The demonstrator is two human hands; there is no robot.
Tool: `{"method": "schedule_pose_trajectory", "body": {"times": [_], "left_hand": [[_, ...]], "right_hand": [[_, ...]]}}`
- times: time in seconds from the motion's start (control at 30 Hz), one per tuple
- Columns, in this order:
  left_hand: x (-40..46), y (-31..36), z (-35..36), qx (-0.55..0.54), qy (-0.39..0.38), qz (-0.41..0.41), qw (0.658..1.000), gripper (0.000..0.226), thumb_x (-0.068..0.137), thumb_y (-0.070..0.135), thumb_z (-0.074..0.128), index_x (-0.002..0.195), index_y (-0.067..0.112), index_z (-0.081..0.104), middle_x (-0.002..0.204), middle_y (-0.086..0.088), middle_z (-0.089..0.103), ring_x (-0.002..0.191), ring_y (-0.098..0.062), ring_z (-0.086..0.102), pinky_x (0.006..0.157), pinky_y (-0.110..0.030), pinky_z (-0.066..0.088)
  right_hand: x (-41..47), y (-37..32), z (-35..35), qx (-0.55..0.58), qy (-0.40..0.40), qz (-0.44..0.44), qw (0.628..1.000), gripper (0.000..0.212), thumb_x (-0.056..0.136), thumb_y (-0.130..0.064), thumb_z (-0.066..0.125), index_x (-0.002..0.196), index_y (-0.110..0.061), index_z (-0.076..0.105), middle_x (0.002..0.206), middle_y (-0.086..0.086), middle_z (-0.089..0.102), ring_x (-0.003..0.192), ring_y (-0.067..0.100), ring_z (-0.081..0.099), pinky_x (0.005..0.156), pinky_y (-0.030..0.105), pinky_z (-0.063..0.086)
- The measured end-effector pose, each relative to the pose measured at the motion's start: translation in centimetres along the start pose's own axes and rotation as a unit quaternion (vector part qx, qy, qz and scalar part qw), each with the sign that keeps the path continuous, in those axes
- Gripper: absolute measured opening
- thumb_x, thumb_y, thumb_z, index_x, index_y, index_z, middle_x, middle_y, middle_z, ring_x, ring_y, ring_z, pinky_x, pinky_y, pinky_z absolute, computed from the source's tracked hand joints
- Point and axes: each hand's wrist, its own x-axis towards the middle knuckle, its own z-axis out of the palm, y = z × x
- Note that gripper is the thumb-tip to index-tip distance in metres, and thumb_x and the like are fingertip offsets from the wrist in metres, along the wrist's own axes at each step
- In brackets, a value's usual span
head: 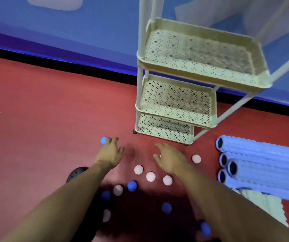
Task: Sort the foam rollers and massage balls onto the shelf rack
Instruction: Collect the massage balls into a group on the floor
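You are reaching both arms out over the red floor (35,119) in front of the shelf rack (184,95), a cream three-tier stand with perforated trays that is standing against the blue wall (87,32). Your left hand (111,152) is stretching forward with its fingers straight and spread, the fingertips touching a blue massage ball (103,140) lying to the left of the rack's base. Your right hand (169,158) is hovering relaxed and holding nothing, just in front of the lowest tray.

A spiky white ball (196,158) is lying just right of your right hand. Three more white balls (150,176) are sitting in a loose row between your forearms, and nearer to you further blue balls (132,186) and white ones are lying scattered in the shadow.

Four light blue foam rollers (262,165) are lying stacked side by side on the floor to the right of the rack, their open ends facing left; a pale ribbed mat (266,205) is showing beneath them. A dark rounded object (76,173) is sitting partly hidden behind your left forearm.
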Motion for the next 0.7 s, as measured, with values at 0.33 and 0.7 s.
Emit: {"method": "schedule_pose_trajectory", "body": {"times": [0.33,0.7], "left_hand": [[7.8,-9.7,2.7,0.001,0.024,-0.063,0.998,0.06,0.1,0.031,0.055,0.153,0.016,0.032,0.142,-0.021,0.037,0.117,-0.045,0.055,0.098,-0.046,0.042],[14.7,-12.3,6.8,0.04,0.005,-0.004,0.999,0.043,0.095,0.017,0.06,0.136,0.009,0.05,0.139,-0.018,0.034,0.106,-0.043,0.059,0.091,-0.043,0.046]], "right_hand": [[7.3,0.3,12.7,0.08,-0.029,0.062,0.995,0.056,0.1,-0.04,0.053,0.152,-0.026,0.038,0.154,-0.003,0.042,0.139,0.022,0.043,0.111,0.039,0.039],[11.1,1.1,17.8,0.106,-0.055,0.043,0.992,0.06,0.088,-0.048,0.068,0.142,-0.027,0.051,0.148,-0.003,0.05,0.137,0.02,0.045,0.112,0.036,0.038]]}}
